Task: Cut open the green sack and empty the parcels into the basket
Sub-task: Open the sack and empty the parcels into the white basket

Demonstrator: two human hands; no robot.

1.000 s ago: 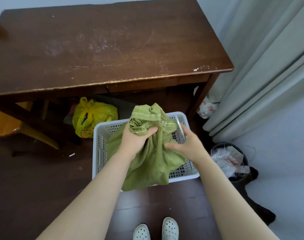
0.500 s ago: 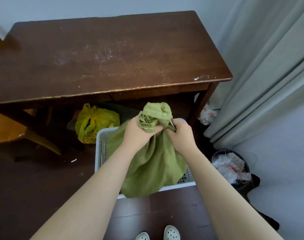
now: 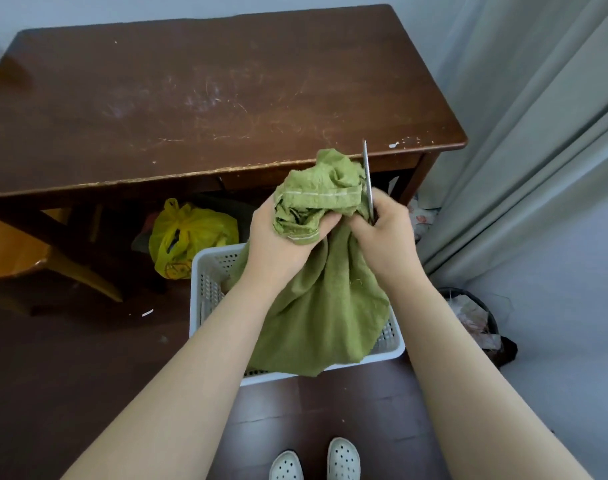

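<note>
Since a moment ago both hands have come up with the sack's neck, and a thin metal blade [image 3: 366, 174] now stands clear above the right hand [image 3: 389, 237]. That hand is curled tight round the blade's lower end, the steel pointing straight up against the right side of the bunched neck. The left hand [image 3: 278, 247] clutches the crumpled mouth of the green sack [image 3: 323, 306], fingers wrapped under the stitched hem. Below the two fists the sack hangs full and heavy, its bottom resting in the white perforated basket [image 3: 205, 289] on the dark floor. Behind stands a scratched brown table [image 3: 191, 98], with a yellow bag [image 3: 188, 237] beneath it. To the right hangs a pale curtain [image 3: 538, 133], near a dark bin [image 3: 475, 313] stuffed with scraps.
</note>
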